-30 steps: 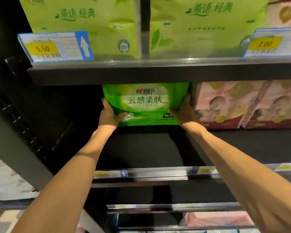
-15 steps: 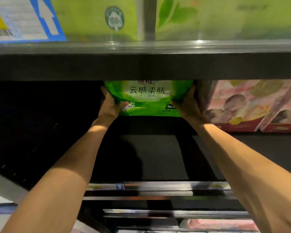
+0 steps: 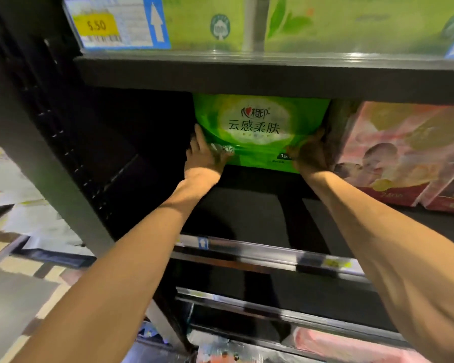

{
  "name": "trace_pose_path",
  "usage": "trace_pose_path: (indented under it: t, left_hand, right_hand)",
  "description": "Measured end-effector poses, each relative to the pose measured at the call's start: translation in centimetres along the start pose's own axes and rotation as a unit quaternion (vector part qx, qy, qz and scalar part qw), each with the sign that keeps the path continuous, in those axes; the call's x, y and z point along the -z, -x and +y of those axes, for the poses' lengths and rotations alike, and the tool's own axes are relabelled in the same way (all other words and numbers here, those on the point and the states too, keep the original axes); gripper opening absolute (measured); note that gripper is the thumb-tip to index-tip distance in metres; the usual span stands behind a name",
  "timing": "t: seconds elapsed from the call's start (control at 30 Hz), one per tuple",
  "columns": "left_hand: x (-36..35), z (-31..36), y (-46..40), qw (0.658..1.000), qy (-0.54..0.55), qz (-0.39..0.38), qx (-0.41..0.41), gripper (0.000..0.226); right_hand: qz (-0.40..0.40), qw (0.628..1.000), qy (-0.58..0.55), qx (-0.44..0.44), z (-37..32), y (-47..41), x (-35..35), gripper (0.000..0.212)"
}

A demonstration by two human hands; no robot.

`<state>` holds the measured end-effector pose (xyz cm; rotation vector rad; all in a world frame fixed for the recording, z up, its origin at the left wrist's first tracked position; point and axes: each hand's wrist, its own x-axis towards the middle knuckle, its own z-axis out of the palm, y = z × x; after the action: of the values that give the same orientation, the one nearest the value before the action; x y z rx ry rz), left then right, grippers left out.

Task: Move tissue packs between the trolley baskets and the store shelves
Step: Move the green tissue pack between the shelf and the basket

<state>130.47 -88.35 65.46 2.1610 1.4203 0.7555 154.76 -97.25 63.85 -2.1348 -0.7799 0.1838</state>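
Reaching up from the lower corners of the frame, two bare forearms converge on the frame's centre. Nearest, along the bottom edge, pink packs point(image 3: 346, 347) lie blurred on a lower shelf. Above them, mid-frame, the metal front rail point(image 3: 247, 254) of the middle shelf carries a small arrow tag and a yellow label. Past the rail, dark bare shelf board. At centre, left hand point(image 3: 203, 159) clamps the lower left corner of the green tissue pack point(image 3: 260, 132), fingers wrapped on its side, thumb across the front. Right hand point(image 3: 311, 155) grips the lower right corner likewise, squeezed against the pink baby-print packs point(image 3: 404, 158) just beside, centre right. Pack upright, deep in the shelf, top edge hidden by the upper shelf point(image 3: 247, 74). Top of frame: light green packs point(image 3: 351, 22), price tag point(image 3: 116, 24) reading 5.50, upper left.
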Motion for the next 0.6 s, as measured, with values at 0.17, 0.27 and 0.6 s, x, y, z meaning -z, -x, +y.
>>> trace_pose_path:
  t: [0.17,0.27,0.6]
  left_hand:
    - [2.7,-0.7,5.4,0.991,-0.085,-0.027,-0.095,0.091]
    - [4.4,-0.1,8.5,0.983,-0.126,-0.031,-0.127,0.084]
    - [8.8,0.5,18.2,0.925,-0.294,-0.058,-0.232,0.076]
  right_hand:
    - [-0.026,0.996,-0.04,-0.077,-3.1,3.8,0.9,0.125]
    - [-0.025,0.999,-0.014,-0.037,-6.2,7.1,2.3,0.115]
    - [-0.106,0.958,0.2,0.173,-4.0,20.7,8.6,0.09]
